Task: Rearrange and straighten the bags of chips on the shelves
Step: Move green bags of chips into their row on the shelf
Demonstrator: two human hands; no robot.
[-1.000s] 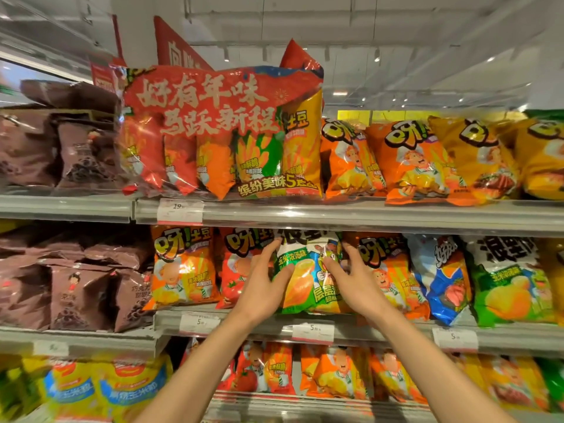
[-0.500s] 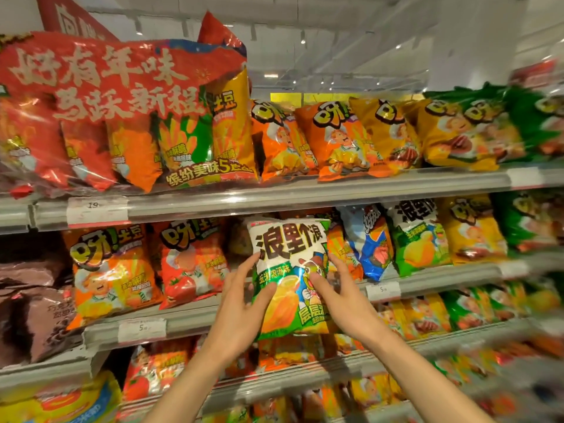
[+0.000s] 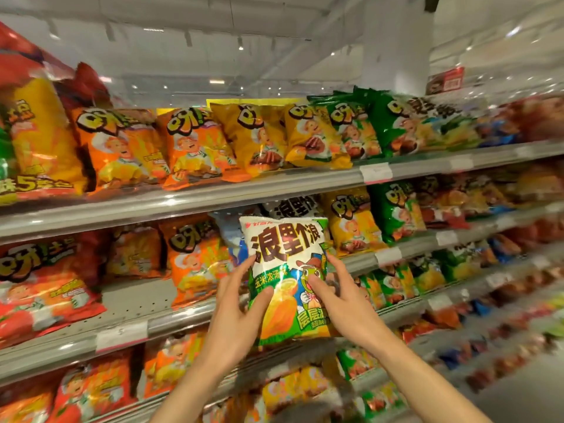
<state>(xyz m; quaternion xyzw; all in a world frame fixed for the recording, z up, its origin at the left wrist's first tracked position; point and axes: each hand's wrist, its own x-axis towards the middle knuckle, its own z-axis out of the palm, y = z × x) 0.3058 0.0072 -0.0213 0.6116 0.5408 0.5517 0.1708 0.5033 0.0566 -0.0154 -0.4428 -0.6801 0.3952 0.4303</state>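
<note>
A white and green chip bag with dark lettering is held upright in front of the middle shelf, off the shelf board. My left hand grips its left edge, thumb on the front. My right hand grips its right edge, thumb pressed on the front picture. Behind it stands another bag of the same kind. An orange bag stands to the left, with a bare stretch of shelf board beside it.
The top shelf carries orange, yellow and green bags in a row. A red bag leans at the middle shelf's left. Lower shelves hold several more bags. The aisle runs off to the right, blurred.
Both hands pulled the white and green bag out of its slot on the middle shelf and carried it rightward. The view swung right along the aisle.
</note>
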